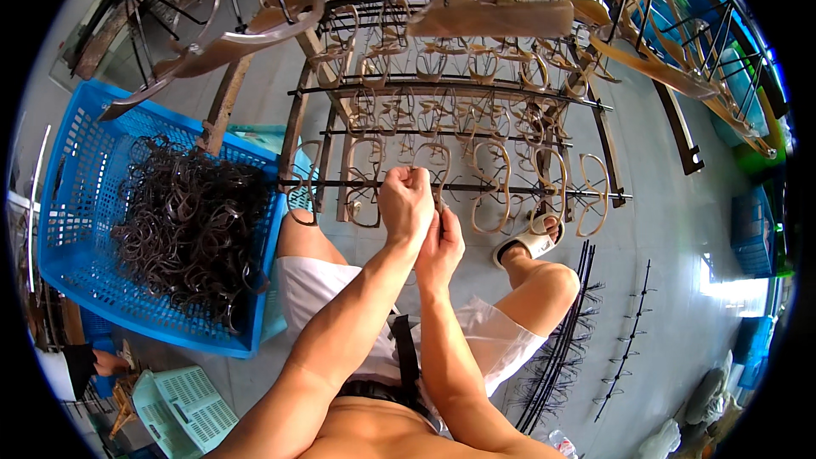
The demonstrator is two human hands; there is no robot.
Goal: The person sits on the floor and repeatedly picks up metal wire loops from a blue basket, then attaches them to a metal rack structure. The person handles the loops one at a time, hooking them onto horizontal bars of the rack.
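Both my hands are at the front black rod (527, 192) of a hanging rack, close together. My left hand (406, 202) is closed in a pinch on a brown translucent eyeglass frame (435, 153) at the rod. Just below and to the right, my right hand (440, 248) pinches the lower part of the same frame; its fingertips partly hide the grip. Along this rod hang other eyeglass frames, such as a tan one (491, 195) to the right and a darker one (365, 178) to the left.
More rods of frames fill the rack behind, and large brown frames (493, 19) hang overhead, close to view. On the left stands a blue crate (68, 221) heaped with dark frames (191, 229). Black wire-hooked rods (565, 331) lie on the floor at right; a green basket (191, 408) is lower left.
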